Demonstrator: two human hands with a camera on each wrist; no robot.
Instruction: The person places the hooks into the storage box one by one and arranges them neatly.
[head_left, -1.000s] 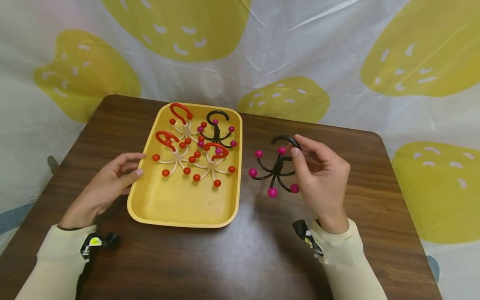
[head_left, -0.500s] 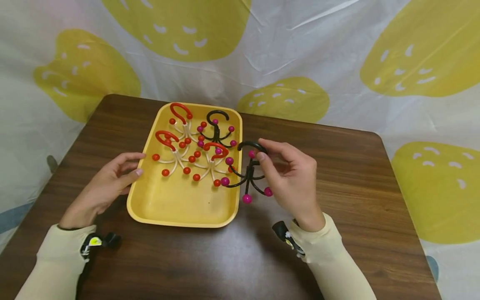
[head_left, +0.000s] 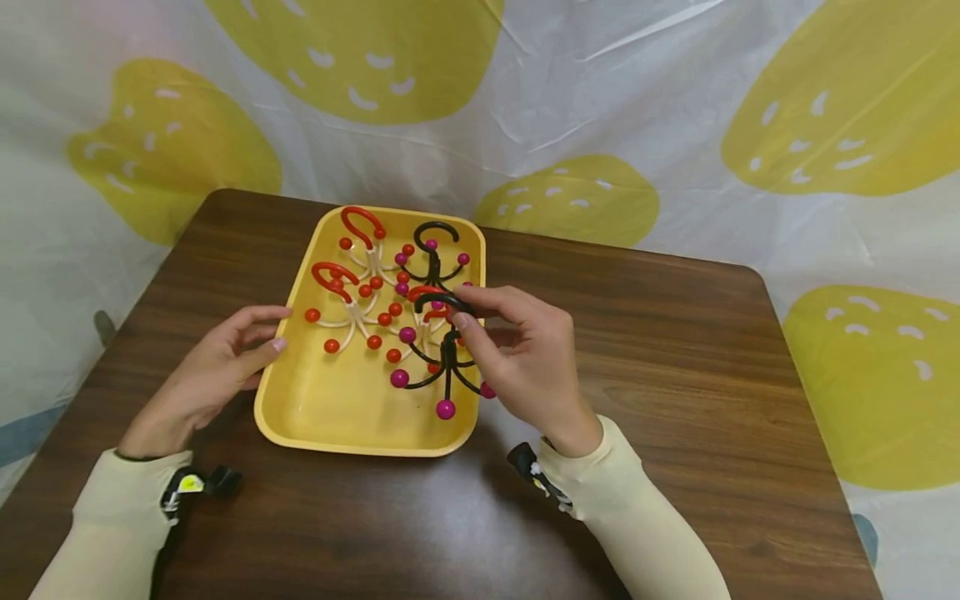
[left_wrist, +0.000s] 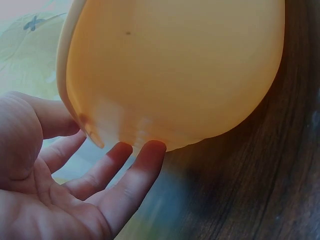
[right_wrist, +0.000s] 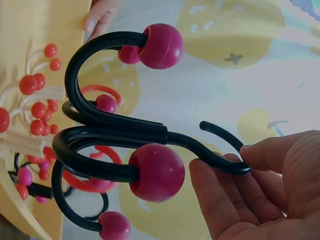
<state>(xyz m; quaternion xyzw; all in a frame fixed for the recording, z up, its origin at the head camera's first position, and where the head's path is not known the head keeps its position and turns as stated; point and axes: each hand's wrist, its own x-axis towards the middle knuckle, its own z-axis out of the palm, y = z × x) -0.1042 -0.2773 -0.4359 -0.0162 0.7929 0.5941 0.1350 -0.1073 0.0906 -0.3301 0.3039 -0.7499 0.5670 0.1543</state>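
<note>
Between thumb and fingers, my right hand [head_left: 525, 354] pinches the curved top of a black octopus-style hook hanger [head_left: 448, 354] with magenta balls on its arms. It hangs upright over the right side of a yellow tray [head_left: 300, 417]; the right wrist view shows the grip on the black hook [right_wrist: 220, 159]. My left hand [head_left: 213, 371] rests with loosely bent fingers against the tray's left side, its fingertips [left_wrist: 155, 147] touching the outer wall in the left wrist view. In the tray stand a similar black hanger [head_left: 433, 262] and white hangers [head_left: 351, 312] with red hooks and red balls.
The tray sits on a dark brown wooden table [head_left: 660, 358], whose rounded far corners reach a white curtain [head_left: 555, 108] with yellow fruit shapes. A red-hooked hanger in the tray is partly hidden behind the held one. The tray's near end shows bare floor.
My right hand has carried the black hanger leftward, from above the table at the tray's right to above the tray. My left hand and the tray have stayed in place.
</note>
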